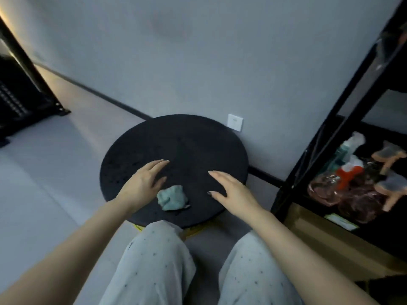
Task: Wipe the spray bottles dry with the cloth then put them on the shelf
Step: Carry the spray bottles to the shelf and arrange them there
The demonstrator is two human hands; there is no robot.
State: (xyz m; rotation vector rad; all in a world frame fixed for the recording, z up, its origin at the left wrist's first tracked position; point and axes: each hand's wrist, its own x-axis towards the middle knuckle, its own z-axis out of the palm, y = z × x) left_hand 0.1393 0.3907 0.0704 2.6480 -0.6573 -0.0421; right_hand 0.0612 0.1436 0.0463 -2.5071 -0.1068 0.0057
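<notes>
Knees: two, in pale dotted trousers (154, 260), at the bottom centre of the frame, just below the near edge of the table.
Table: one round black table (187, 137) in the middle of the frame, against the grey wall.
Cloth: one crumpled grey-green cloth (172, 198) lying on the near part of the table, between the two hands.
Left hand: one left hand (144, 183), palm down over the table at centre left, fingers (159, 164) stretched out and close together, thumb just beside the cloth; it holds nothing.
Right hand: one right hand (231, 188), palm down over the table at centre right, fingers (217, 173) straight and together, thumb out toward the cloth, apart from it; it holds nothing.
Shelf: one black metal shelf (326, 119) along the right edge of the frame.
Spray bottles: a blurred cluster of spray bottles (350, 172) on the shelf at centre right; about five heads show, one orange-red, one teal with a white top, the rest peach-coloured; exact count cannot be told.
Wall socket: one white plate (235, 122) on the wall just behind the table.
Rack: one dark rack (19, 95) at the upper left.
</notes>
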